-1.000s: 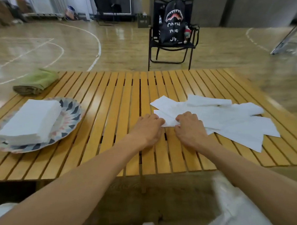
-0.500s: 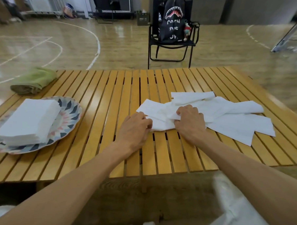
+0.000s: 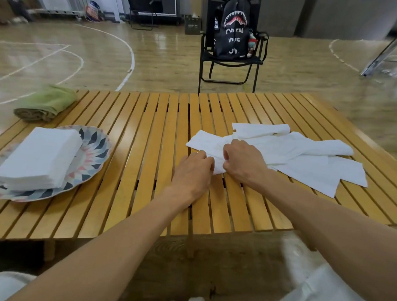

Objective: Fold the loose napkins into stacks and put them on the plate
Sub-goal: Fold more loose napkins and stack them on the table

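Napkins being gathered at the near edge of the pile

Left hand (image 3: 193, 170) and right hand (image 3: 242, 162) both curl their fingers onto one loose napkin (image 3: 207, 145), likely to start a fold; remaining napkins (image 3: 306, 162) lie scattered on the surface (image 3: 147, 148), a finished stack (image 3: 38, 157) waits on the plate (image 3: 95, 146).

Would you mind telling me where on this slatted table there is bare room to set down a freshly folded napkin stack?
Bare slats lie between the patterned round plate and the left hand, and along the far edge between the rolled green cloth and the loose white napkins. The right half is crowded by those napkins and the right hand; the white folded stack covers most of the plate.
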